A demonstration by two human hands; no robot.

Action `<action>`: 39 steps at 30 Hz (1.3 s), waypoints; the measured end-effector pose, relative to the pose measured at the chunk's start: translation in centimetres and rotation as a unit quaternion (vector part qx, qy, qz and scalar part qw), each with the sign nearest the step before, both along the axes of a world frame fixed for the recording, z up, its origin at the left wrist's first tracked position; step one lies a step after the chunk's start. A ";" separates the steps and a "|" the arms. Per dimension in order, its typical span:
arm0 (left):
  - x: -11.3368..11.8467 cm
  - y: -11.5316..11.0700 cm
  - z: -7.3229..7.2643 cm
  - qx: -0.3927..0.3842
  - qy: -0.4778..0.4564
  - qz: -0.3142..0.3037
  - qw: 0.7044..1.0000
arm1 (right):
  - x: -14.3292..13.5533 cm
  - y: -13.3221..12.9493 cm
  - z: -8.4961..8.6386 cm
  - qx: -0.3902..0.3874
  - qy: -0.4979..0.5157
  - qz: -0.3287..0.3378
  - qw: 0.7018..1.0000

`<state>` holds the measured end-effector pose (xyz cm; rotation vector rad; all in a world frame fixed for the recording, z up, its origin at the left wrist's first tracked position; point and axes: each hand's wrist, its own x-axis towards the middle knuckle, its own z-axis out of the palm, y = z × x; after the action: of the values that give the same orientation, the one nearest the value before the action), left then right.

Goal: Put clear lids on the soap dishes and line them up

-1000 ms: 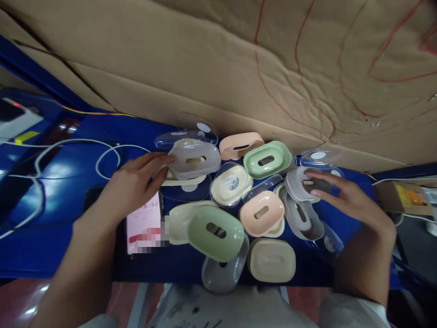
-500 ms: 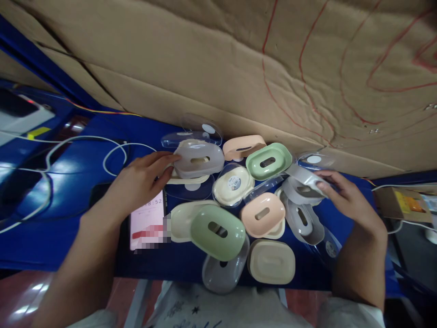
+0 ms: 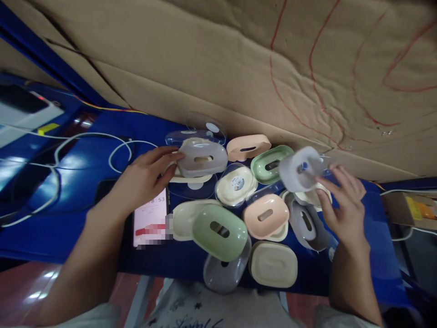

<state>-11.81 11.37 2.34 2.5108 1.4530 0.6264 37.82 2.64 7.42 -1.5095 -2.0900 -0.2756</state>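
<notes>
Slotted oval plastic pieces that look like soap dishes lie grouped on the blue table. At the back left, my left hand (image 3: pixel 150 171) is closed on the near end of a grey soap dish (image 3: pixel 215 160), which rests over a cream piece. My right hand (image 3: pixel 343 205) pinches the edge of a pale grey soap dish (image 3: pixel 296 172), raised and tilted, slightly blurred by motion. Below and behind it are a green dish (image 3: pixel 261 167) and a cream piece (image 3: pixel 319 196). Another grey dish (image 3: pixel 303 223) lies beneath my right hand.
Nearby sit a peach dish (image 3: pixel 261 209), a larger green dish (image 3: pixel 218 232), a cream piece (image 3: pixel 275 264) and a labelled cream piece under clear plastic (image 3: pixel 232 182). A lit phone (image 3: pixel 150 214) lies at left, with white cables (image 3: pixel 82 139) beyond. A cardboard wall (image 3: pixel 205 68) rises behind.
My right hand has lifted and tipped the pale grey soap dish, swinging it up and left over the green dish. My left hand keeps its grip on the other grey soap dish.
</notes>
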 end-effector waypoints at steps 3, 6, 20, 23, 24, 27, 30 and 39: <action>0.1 0.2 0.1 0.035 -0.017 -0.007 0.999 | -0.5 -0.2 0.4 0.000 -0.041 -0.018 0.999; 0.5 0.1 0.2 0.039 -0.023 -0.022 0.999 | 0.2 -1.0 1.0 -0.004 -0.024 -0.022 0.999; 2.0 -1.1 1.6 -0.059 -0.165 -0.037 0.984 | -0.4 -0.1 2.2 -0.037 0.042 0.029 0.998; 2.3 -1.1 1.4 -0.032 -0.174 -0.043 0.983 | -1.7 0.3 3.6 -0.027 0.009 0.064 0.998; 2.4 -1.1 1.4 -0.029 -0.165 -0.049 0.985 | -2.1 0.1 4.3 -0.013 0.012 0.061 0.998; 2.3 -1.2 1.9 -0.032 -0.095 -0.057 0.993 | -2.7 -1.5 6.4 0.023 0.029 0.036 0.999; 2.0 -2.3 3.1 -0.013 -0.017 -0.027 0.999 | -3.0 -4.5 6.8 0.003 0.030 0.023 0.999; 5.8 -16.0 3.3 0.059 -0.047 -0.113 0.991 | -5.7 -15.5 -5.2 -0.122 0.040 0.031 0.991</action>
<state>-6.05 -4.60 5.66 2.6435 1.1090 0.7970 32.10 -12.88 2.20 -1.5599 -2.1641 0.0653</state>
